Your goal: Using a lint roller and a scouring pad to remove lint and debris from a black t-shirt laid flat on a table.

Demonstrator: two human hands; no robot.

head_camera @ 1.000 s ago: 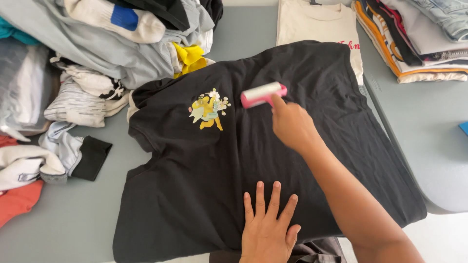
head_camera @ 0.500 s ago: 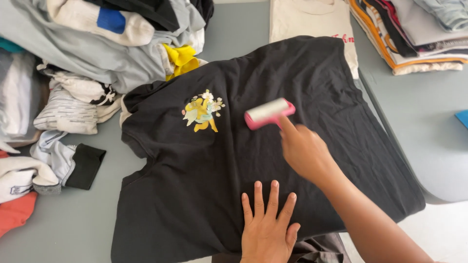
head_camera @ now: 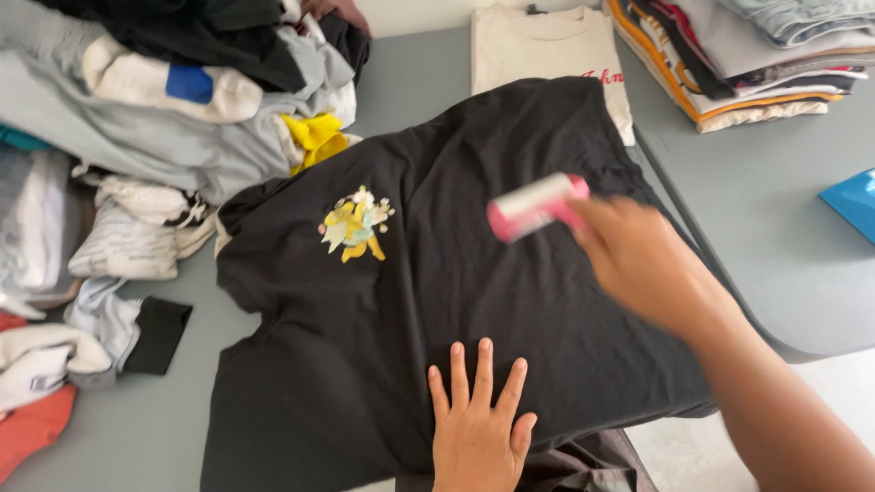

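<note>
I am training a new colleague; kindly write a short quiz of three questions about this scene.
1. True or false: the left hand lies flat on the black T-shirt.
2. What does the right hand hold? A) scissors B) pink lint roller C) iron
3. Where is the folded stack of clothes?

Key: 1 true. 2 B. 3 top right of the grey table.

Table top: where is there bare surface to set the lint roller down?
Bare grey table lies right of the black T-shirt, between the folded stack and the blue item. A smaller patch sits left of the cream shirt. The left side is crowded with loose clothes.
</note>
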